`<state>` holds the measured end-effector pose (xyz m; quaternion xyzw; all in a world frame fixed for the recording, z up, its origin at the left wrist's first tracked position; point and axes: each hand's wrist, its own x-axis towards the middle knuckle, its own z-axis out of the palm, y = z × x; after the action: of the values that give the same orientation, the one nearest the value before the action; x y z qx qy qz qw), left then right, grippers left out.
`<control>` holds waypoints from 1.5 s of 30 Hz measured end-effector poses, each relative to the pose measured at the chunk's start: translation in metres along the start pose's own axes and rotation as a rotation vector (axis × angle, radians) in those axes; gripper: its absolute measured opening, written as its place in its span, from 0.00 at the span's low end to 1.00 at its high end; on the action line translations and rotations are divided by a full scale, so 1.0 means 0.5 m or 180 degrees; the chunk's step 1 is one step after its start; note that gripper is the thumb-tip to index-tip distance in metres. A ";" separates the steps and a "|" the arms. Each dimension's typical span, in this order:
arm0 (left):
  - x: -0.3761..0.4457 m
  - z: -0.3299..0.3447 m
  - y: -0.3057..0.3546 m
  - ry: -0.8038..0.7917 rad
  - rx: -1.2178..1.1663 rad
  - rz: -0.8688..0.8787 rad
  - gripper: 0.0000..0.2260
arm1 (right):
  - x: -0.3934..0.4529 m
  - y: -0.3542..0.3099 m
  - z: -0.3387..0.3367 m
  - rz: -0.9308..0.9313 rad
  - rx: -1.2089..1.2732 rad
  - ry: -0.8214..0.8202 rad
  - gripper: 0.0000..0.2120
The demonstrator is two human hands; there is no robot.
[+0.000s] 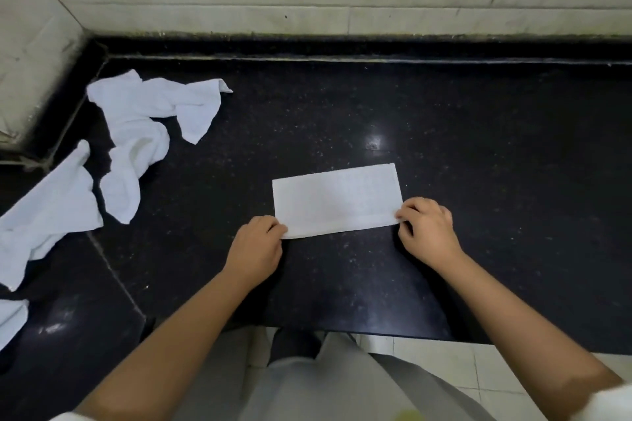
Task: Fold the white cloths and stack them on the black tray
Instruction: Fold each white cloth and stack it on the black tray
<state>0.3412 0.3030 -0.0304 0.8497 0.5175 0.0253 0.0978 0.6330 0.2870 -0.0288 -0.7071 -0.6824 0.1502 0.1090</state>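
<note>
Head view: a folded white cloth [337,200] lies flat as a long rectangle on the black stone desk [478,154], directly in front of the person. The left hand [254,248] pinches the near left corner; the right hand [425,231] pinches the near right corner. Each grip has fingers curled onto the cloth edge. Holding both near corners keeps the layers aligned and the near edge taut, which probably prepares the next fold. Unfolded white cloths [143,123] lie crumpled in a heap at the far left, well apart from the working area, so that the folding space stays separate. No black tray is visible, so stacking has not begun.
</note>
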 end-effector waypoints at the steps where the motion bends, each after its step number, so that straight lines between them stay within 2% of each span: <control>1: -0.002 -0.001 0.002 0.0033 0.0045 -0.0001 0.15 | 0.001 -0.005 -0.007 0.0138 0.0082 0.0009 0.09; 4: 0.017 -0.012 0.020 0.0215 0.0127 -0.0110 0.14 | 0.016 -0.020 -0.026 0.0671 0.0084 0.0071 0.12; 6: 0.052 -0.015 0.047 0.0346 0.0062 -0.0265 0.13 | 0.029 -0.034 -0.032 0.1077 -0.0163 -0.0079 0.14; 9: 0.109 -0.010 0.098 -0.0051 -0.0225 -0.0689 0.22 | 0.045 -0.055 -0.031 0.1483 -0.0486 -0.0597 0.16; 11: 0.132 0.004 0.122 -0.0432 -0.0301 -0.0992 0.26 | 0.050 -0.063 -0.029 0.1625 -0.0498 -0.0719 0.16; 13: 0.140 0.026 0.134 -0.0544 -0.0316 -0.1178 0.28 | 0.051 -0.066 -0.027 0.1739 -0.0425 -0.0750 0.15; 17: 0.141 0.040 0.129 -0.0550 -0.0239 -0.1245 0.29 | 0.060 -0.070 -0.025 0.1991 -0.0065 -0.0810 0.07; 21: 0.140 0.041 0.130 -0.0528 -0.0189 -0.1228 0.29 | 0.061 -0.066 -0.021 0.2032 0.0339 -0.0609 0.11; 23: 0.140 0.039 0.133 -0.0557 -0.0215 -0.1236 0.29 | 0.058 -0.063 -0.023 0.1969 0.0682 -0.0472 0.09; 26: 0.142 0.028 0.129 -0.0457 -0.0373 -0.1237 0.28 | 0.060 -0.079 -0.036 0.1679 0.1247 -0.0130 0.10; 31: 0.098 -0.013 0.070 0.0335 -0.0689 -0.1396 0.27 | 0.073 -0.203 -0.050 0.0867 0.1608 0.0236 0.10; 34: 0.046 -0.022 0.012 0.0533 -0.0803 -0.1770 0.25 | 0.072 -0.286 -0.016 0.0238 0.1390 0.0120 0.01; 36: 0.006 -0.020 -0.019 0.0610 -0.0772 -0.2005 0.24 | 0.061 -0.317 0.033 -0.0175 0.0967 -0.0172 0.04; 38: -0.031 -0.014 -0.039 0.0665 -0.0749 -0.2123 0.24 | 0.046 -0.329 0.075 -0.0486 0.0315 -0.0186 0.04; 41: -0.068 -0.003 -0.051 0.0607 -0.0781 -0.2194 0.23 | 0.039 -0.333 0.109 -0.0604 0.0149 -0.0160 0.15; 44: -0.075 0.006 -0.049 0.0587 -0.0904 -0.2112 0.21 | 0.044 -0.325 0.108 -0.0586 0.0282 -0.0282 0.05; 45: -0.073 0.007 -0.046 0.0579 -0.0924 -0.2076 0.21 | 0.047 -0.325 0.105 -0.0566 0.0394 -0.0218 0.07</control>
<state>0.3046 0.2804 -0.0362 0.6116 0.7588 0.1414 0.1737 0.4629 0.3151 -0.0209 -0.6301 -0.7351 0.2059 0.1419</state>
